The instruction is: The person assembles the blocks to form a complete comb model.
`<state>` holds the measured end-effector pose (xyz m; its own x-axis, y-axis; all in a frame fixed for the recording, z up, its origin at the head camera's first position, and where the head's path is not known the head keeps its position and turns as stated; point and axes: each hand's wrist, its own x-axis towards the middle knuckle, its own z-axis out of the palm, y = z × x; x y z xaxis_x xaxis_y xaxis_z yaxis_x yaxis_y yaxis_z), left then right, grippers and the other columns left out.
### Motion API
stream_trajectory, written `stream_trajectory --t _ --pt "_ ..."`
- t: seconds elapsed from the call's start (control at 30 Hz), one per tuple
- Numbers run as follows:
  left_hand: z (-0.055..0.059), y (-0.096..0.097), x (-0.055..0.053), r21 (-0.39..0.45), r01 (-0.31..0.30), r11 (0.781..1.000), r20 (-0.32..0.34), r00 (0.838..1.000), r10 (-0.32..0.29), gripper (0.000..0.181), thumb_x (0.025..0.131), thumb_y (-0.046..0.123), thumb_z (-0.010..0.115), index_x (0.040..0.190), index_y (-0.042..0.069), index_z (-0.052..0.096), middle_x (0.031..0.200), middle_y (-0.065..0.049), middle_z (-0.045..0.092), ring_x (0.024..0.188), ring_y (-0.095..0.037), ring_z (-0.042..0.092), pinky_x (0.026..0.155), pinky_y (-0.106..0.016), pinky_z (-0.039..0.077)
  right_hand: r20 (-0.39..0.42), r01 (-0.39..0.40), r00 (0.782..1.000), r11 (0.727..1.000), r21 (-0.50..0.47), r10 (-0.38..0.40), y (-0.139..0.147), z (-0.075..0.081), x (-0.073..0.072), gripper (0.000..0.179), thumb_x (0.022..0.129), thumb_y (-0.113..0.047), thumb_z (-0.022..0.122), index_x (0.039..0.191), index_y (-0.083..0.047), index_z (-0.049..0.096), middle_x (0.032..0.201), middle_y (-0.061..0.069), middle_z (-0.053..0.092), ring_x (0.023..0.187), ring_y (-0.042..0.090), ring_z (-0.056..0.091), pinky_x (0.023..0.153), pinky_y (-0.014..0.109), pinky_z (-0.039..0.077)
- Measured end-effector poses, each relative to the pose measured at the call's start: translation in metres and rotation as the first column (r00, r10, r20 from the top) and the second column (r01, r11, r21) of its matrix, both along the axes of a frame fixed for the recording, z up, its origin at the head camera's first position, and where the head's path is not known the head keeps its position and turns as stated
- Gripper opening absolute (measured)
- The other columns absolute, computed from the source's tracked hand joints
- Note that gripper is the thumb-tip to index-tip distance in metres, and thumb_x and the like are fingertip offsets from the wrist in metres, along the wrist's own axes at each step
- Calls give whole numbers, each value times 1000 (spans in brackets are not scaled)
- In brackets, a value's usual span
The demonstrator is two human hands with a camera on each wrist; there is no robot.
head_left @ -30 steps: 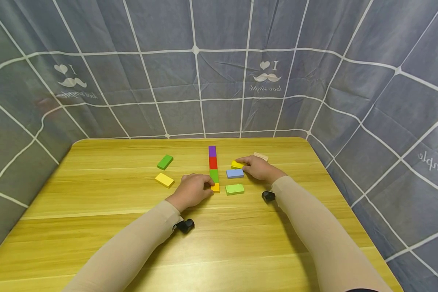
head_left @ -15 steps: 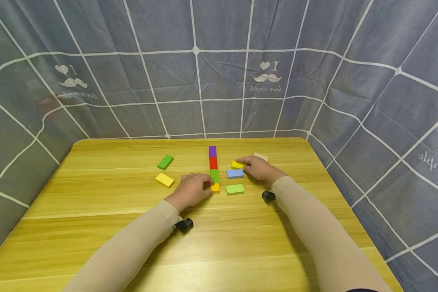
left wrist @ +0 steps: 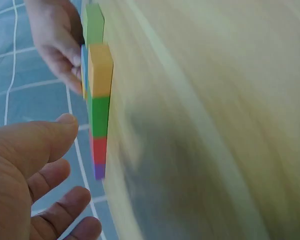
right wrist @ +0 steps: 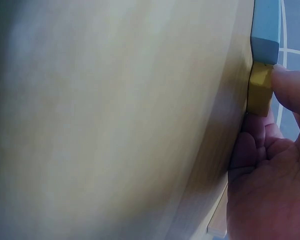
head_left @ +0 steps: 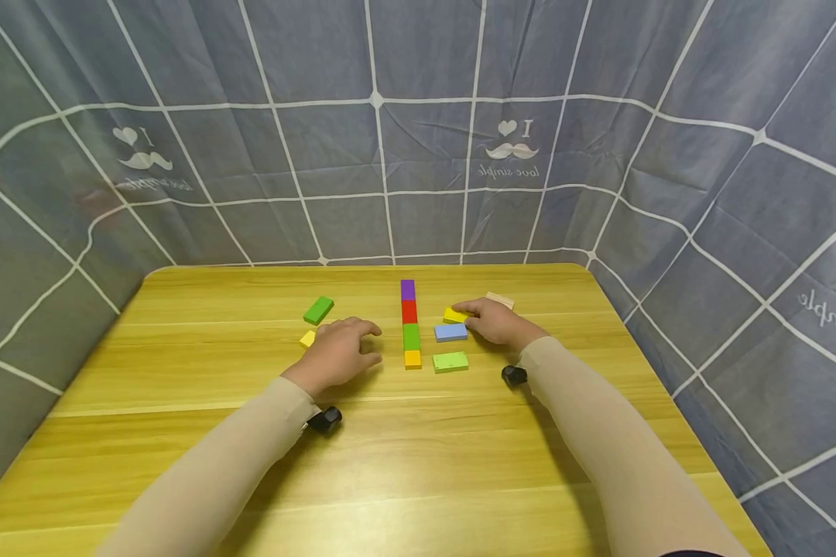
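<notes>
My left hand hovers to the left of a straight row of blocks, fingers spread and holding nothing. It partly covers a yellow block. From far to near the row runs purple, red, green and orange blocks, end to end. On the other side, my right hand pinches another yellow block between thumb and fingers. In the right wrist view that yellow block lies close against the blue block.
A light green block lies right of the row, nearer than the blue one. A plain wood block sits behind my right hand. Farther left is a dark green block. A grey gridded curtain hangs behind the wooden table.
My left hand has let go of the orange block at the row's near end and moved left, its fingers spreading, over the left yellow block. My right hand keeps its place on its yellow block.
</notes>
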<state>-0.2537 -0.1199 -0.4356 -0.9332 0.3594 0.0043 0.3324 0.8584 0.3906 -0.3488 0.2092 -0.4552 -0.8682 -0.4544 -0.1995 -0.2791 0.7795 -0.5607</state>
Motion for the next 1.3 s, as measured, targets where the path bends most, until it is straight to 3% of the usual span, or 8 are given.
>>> stream_trajectory --t 0.4,0.7,1.0,1.3 --pt "0 -54 0 -56 -114 992 75 990 118 59 98 39 74 147 10 58 155 -19 55 147 -49 43 113 -68 30 0 -1 1000 1000 0 1 0 -1 0 47 111 -15 51 158 -16 50 163 12 49 155 35 40 125 54 36" --pt "0 -75 2 -50 -154 987 117 980 159 68 97 44 74 152 8 53 161 -26 46 151 -51 36 115 -70 28 11 11 1000 1000 4 -11 0 -2 -1 47 111 -16 51 159 -17 50 164 13 48 155 35 38 126 54 34" --pt "-5 -88 1 -45 -151 988 107 982 155 69 96 39 77 152 5 53 150 -24 58 139 -49 51 108 -68 36 9 3 1000 1000 7 -3 0 -1 0 48 111 -15 50 159 -16 49 164 14 47 156 36 37 126 55 33" --pt "-7 -92 -3 -27 -157 987 122 980 160 68 96 39 78 151 6 55 145 -22 62 131 -48 56 103 -65 39 12 4 1000 1000 -4 -4 1 -1 -1 48 111 -14 51 158 -15 50 163 14 48 155 36 39 126 54 34"
